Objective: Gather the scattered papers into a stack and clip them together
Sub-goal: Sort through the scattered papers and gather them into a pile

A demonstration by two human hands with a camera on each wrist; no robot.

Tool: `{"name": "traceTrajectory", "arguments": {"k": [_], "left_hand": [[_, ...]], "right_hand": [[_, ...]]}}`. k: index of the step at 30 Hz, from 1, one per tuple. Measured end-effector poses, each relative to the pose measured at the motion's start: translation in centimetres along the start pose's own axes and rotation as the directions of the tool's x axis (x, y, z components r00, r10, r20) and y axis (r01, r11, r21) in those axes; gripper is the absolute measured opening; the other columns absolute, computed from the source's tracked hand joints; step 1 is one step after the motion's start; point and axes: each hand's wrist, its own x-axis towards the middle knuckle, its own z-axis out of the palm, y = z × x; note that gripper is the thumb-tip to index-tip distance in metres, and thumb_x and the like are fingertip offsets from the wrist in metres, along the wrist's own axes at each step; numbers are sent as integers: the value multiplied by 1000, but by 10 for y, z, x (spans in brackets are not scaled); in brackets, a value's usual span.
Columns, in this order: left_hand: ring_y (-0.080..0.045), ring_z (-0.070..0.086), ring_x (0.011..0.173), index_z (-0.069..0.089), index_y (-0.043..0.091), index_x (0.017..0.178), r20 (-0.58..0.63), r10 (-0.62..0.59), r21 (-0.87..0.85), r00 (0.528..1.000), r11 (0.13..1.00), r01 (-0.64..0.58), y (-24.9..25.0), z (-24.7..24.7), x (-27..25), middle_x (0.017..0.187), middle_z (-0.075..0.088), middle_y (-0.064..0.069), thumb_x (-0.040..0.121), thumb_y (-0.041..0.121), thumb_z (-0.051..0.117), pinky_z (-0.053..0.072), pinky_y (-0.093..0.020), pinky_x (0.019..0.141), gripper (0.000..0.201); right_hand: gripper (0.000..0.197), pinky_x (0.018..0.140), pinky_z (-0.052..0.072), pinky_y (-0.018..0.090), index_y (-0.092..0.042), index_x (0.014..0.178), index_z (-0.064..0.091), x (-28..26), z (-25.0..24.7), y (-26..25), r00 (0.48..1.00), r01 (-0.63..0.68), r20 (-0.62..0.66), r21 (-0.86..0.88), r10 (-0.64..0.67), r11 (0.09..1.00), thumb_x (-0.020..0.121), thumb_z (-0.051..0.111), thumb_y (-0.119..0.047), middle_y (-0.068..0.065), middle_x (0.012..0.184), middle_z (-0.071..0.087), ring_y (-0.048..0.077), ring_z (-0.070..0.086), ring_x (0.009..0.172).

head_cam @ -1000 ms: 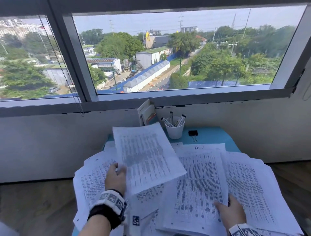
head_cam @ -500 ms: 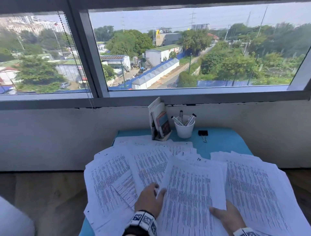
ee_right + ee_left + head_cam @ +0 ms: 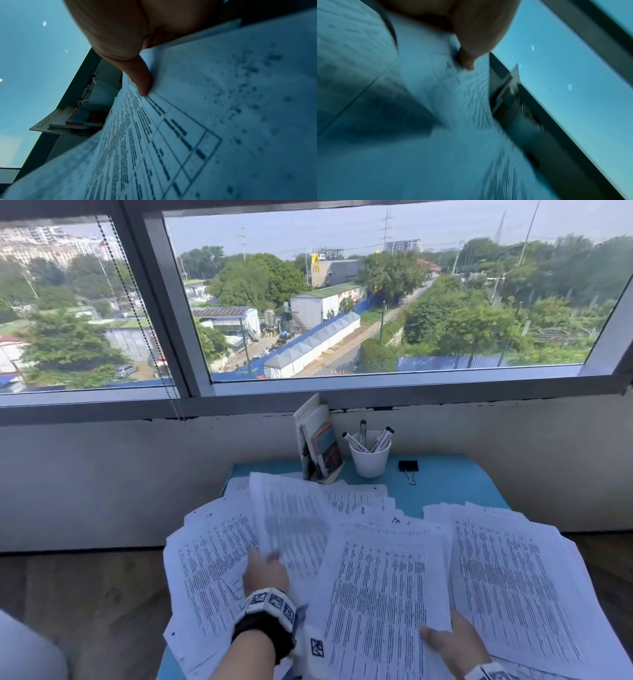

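Papers (image 3: pixel 383 583) lie scattered across the bench (image 3: pixel 445 484); right grip (image 3: pixel 455 645) pinches one sheet's corner, left grip (image 3: pixel 265 571) lifts another sheet, fingers hidden.

Wide window (image 3: pixel 376 296), daylight; white wall (image 3: pixel 102 481); blue table (image 3: pixel 445 484).

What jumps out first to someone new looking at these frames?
The papers fanned over nearly the whole near half of the blue table, with both hands on them: the left hand on a blurred sheet left of centre, the right hand pinching the middle pile's near corner. Behind stand a white cup of pens and, to its right, the unused black clip.
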Motion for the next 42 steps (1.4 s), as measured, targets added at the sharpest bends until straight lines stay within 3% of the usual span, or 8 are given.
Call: {"name": "traceTrajectory", "arguments": {"k": [5, 10, 15, 20, 24, 29, 33, 42], "left_hand": [[-29, 54, 80, 48, 10, 102, -364, -52, -450, 930, 884, -127, 16, -56, 25, 87, 54, -13, 97, 23, 49, 38, -34, 70, 14], [-21, 58, 81, 52, 12, 108, 156, 310, -236, 938, 934, -269, 13, -41, -8, 94, 60, -3, 96, 22, 51, 44, -26, 64, 16], [-18, 61, 75, 43, 18, 108, 483, 262, 162, 835, 911, -379, -28, 7, -35, 89, 63, 0, 96, 28, 48, 48, -28, 67, 16], [-23, 63, 75, 34, 19, 105, 488, 219, 309, 845, 862, -402, -38, 24, -53, 90, 65, -5, 97, 31, 44, 53, -36, 72, 17], [-22, 60, 75, 30, 17, 124, 512, 242, 349, 824, 818, -457, -33, 35, -62, 88, 62, -1, 98, 39, 39, 50, -34, 73, 36], [-19, 58, 77, 34, 22, 124, 503, 311, 267, 806, 832, -487, -34, 32, -65, 90, 61, 2, 95, 56, 26, 46, -31, 74, 46], [-16, 51, 102, 45, 25, 117, 399, 409, 324, 821, 775, -543, -40, 20, -52, 113, 54, 3, 96, 51, 33, 43, -32, 88, 35], [-20, 27, 133, 39, 36, 130, 466, 310, 576, 829, 605, -550, -51, 12, -47, 145, 27, 3, 74, 71, 51, 28, -39, 107, 67]], "right_hand": [[31, 82, 51, 35, -10, 108, 56, -5, 2, 1, 1000, 28, -12, -45, -28, 999, 79, 69, -11, 13, 102, 65, 28, 62, 91], [24, 80, 50, 34, -14, 104, 53, -7, 2, -3, 999, 48, -1, -49, -48, 998, 83, 64, -12, 12, 101, 64, 29, 62, 91], [20, 82, 52, 39, -13, 106, 53, -7, 3, -6, 1000, 8, -2, -11, -8, 1000, 87, 54, -6, 14, 98, 64, 30, 62, 87], [29, 85, 44, 33, 0, 116, 57, -3, 6, -10, 999, -30, -37, 0, 30, 1000, 92, 44, -5, 18, 108, 62, 33, 58, 101], [46, 104, 35, 39, -9, 128, 50, -9, 13, -15, 999, -19, -43, 93, 23, 995, 93, 50, -40, 9, 131, 54, 29, 48, 124], [45, 85, 52, 34, -9, 127, 49, -17, 10, -22, 998, 54, -36, -78, -57, 995, 86, 61, -19, 9, 116, 61, 25, 60, 101], [13, 57, 41, 28, -6, 103, 58, -13, -60, -53, 970, 160, -187, -5, -158, 987, 90, 56, -8, 11, 81, 60, 23, 54, 70], [43, 90, 46, 44, 8, 123, 51, 40, -205, -5, 937, -136, -336, -114, 90, 984, 85, 64, -6, 17, 97, 56, 31, 54, 89]]}}
